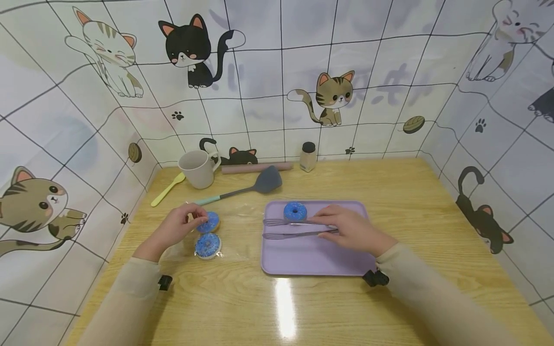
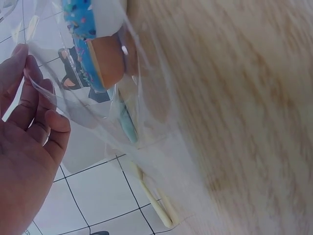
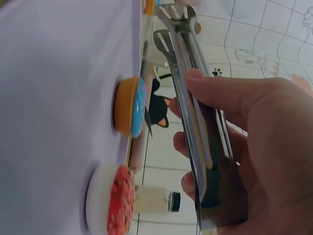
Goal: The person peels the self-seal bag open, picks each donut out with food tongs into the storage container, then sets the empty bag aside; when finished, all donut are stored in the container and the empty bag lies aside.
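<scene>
My left hand pinches the edge of a clear plastic bag. Two toy donuts with blue icing, a far one and a nearer one, lie with the bag; the left fingers partly cover the far one in the head view. My right hand grips metal tongs over a purple tray, their two arms apart and pointing left. On the tray sits a blue-iced donut near the back edge. A red-iced donut shows in the right wrist view, mostly hidden behind the hand from above.
Along the back stand a grey mug and a black-capped shaker jar. Between them lies a rolling pin. A dark spatula with a mint handle and a yellow-green utensil lie in front. Cat-printed walls enclose the wooden table.
</scene>
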The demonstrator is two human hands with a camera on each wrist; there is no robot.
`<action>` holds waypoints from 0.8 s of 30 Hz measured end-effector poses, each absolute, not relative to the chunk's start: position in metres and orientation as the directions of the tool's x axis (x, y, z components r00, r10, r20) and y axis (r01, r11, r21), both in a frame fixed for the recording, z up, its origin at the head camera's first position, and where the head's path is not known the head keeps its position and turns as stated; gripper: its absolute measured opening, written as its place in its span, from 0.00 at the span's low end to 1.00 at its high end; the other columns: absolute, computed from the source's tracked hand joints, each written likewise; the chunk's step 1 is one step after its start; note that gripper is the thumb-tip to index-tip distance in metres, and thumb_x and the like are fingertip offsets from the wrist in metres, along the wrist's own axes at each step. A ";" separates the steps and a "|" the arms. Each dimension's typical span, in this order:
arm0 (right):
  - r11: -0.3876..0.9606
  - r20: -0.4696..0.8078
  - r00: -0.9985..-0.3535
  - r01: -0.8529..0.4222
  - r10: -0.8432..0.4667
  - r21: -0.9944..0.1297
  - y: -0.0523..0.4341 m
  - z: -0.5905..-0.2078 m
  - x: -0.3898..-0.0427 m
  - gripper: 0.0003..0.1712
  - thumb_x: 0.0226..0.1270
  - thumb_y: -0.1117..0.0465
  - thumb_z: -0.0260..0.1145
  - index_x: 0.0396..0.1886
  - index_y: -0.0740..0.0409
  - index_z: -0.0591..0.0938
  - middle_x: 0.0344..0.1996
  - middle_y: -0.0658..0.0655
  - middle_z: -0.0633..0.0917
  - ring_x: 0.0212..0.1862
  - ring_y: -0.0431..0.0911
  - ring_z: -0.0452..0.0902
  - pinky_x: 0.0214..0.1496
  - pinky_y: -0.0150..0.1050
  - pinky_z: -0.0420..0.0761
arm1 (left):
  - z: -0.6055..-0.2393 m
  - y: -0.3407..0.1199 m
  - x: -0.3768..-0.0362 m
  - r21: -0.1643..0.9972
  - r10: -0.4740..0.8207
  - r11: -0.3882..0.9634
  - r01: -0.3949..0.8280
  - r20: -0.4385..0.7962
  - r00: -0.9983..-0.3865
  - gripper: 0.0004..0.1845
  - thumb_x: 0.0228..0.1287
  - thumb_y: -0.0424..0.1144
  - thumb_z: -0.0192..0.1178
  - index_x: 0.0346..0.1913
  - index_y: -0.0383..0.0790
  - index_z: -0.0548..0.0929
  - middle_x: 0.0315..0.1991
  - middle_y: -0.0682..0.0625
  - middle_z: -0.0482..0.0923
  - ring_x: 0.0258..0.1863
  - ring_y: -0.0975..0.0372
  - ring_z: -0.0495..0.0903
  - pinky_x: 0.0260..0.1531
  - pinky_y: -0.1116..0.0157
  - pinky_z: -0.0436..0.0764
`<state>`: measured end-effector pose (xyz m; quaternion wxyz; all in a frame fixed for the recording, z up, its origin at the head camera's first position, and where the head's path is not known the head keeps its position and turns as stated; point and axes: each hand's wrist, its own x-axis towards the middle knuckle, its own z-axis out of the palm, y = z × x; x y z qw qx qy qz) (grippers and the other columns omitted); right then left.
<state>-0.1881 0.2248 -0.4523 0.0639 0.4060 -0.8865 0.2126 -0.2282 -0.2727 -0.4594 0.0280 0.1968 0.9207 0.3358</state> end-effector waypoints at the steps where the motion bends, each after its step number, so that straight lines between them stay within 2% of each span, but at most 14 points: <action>1: 0.585 0.270 -0.669 -0.740 -0.693 -0.332 0.220 -0.453 -0.188 0.26 0.68 0.55 0.74 0.66 0.48 0.83 0.57 0.50 0.86 0.59 0.46 0.81 0.61 0.49 0.81 | -0.460 -0.273 -0.228 0.628 0.380 0.698 0.344 0.083 -0.921 0.04 0.74 0.44 0.64 0.44 0.49 0.85 0.36 0.54 0.81 0.34 0.60 0.74 0.33 0.65 0.73; 5: 0.606 0.201 -0.695 -0.707 -0.690 -0.364 0.199 -0.456 -0.192 0.27 0.71 0.53 0.72 0.68 0.44 0.81 0.62 0.52 0.83 0.66 0.48 0.78 0.67 0.50 0.77 | -0.460 -0.272 -0.227 0.626 0.377 0.696 0.350 0.095 -0.921 0.04 0.74 0.44 0.64 0.43 0.50 0.85 0.36 0.54 0.81 0.35 0.61 0.74 0.33 0.65 0.72; 9: 0.604 0.175 -0.688 -0.711 -0.705 -0.360 0.179 -0.462 -0.198 0.27 0.71 0.53 0.72 0.69 0.45 0.81 0.64 0.53 0.82 0.69 0.49 0.75 0.71 0.50 0.74 | -0.459 -0.271 -0.227 0.635 0.380 0.686 0.354 0.102 -0.920 0.04 0.74 0.44 0.64 0.43 0.49 0.85 0.36 0.54 0.80 0.35 0.61 0.73 0.33 0.65 0.71; 18: 0.568 0.154 -0.650 -0.737 -0.744 -0.366 0.141 -0.470 -0.207 0.28 0.69 0.50 0.73 0.68 0.47 0.81 0.62 0.50 0.82 0.65 0.47 0.76 0.64 0.48 0.79 | -0.457 -0.269 -0.225 0.636 0.374 0.690 0.344 0.093 -0.923 0.03 0.74 0.42 0.64 0.43 0.48 0.85 0.35 0.53 0.81 0.34 0.60 0.74 0.32 0.65 0.72; 24: 0.530 0.150 -0.613 -0.762 -0.776 -0.373 0.124 -0.471 -0.215 0.29 0.71 0.50 0.71 0.70 0.48 0.80 0.64 0.52 0.82 0.67 0.48 0.75 0.68 0.48 0.76 | -0.455 -0.267 -0.224 0.637 0.368 0.697 0.328 0.076 -0.927 0.04 0.74 0.43 0.64 0.44 0.47 0.85 0.36 0.53 0.81 0.35 0.59 0.74 0.34 0.65 0.72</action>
